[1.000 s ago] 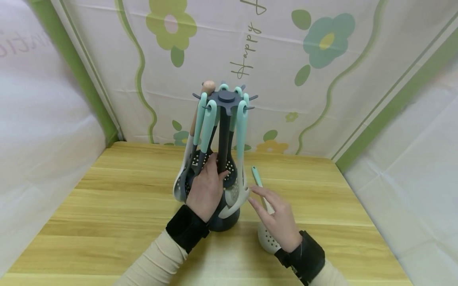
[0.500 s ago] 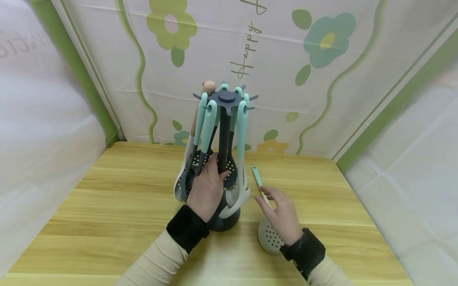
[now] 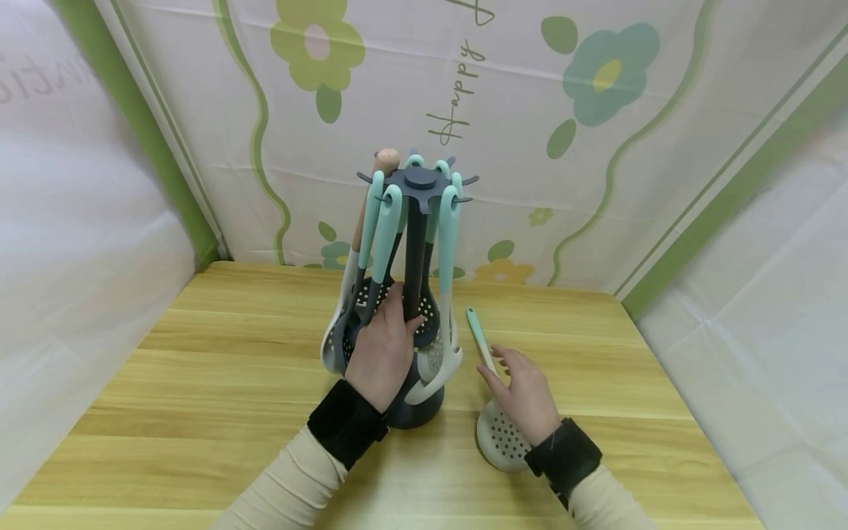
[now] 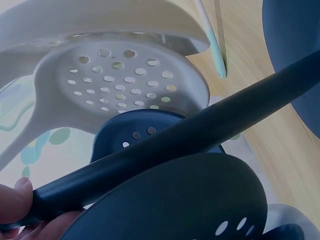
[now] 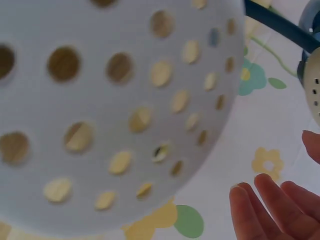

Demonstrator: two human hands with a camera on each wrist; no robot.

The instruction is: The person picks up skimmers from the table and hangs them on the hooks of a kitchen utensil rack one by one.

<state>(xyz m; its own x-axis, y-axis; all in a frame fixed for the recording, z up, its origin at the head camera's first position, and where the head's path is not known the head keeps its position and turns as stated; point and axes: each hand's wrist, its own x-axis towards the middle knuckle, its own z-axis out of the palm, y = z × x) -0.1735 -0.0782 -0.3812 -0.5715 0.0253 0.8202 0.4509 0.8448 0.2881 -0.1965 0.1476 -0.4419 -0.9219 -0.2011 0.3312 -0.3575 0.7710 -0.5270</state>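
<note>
My left hand (image 3: 383, 361) grips the dark post (image 4: 150, 145) of a rotating utensil stand, low among the hanging tools. The stand's hooked top (image 3: 420, 179) carries several mint-handled utensils. A pale ladle (image 3: 437, 379) hangs on its right side, with a pale slotted skimmer (image 4: 120, 82) beside it. To the right, another pale skimmer (image 3: 506, 438) lies with its mint handle (image 3: 474, 324) pointing toward the back. My right hand (image 3: 523, 390) hovers over this skimmer's neck, thumb and fingers apart and nothing between them. The perforated bowl (image 5: 125, 100) looms large in the right wrist view.
A wooden table (image 3: 218, 412) bears everything. White fabric walls (image 3: 397, 96) with printed flowers and green edging close off the back and both sides. A wooden-handled utensil (image 3: 387, 159) hangs at the stand's back left. The round dark base (image 3: 417, 412) stands under the tools.
My right hand has drawn back from the pale ladle on the stand, moving right to above the lying skimmer. My left hand and the stand have stayed put.
</note>
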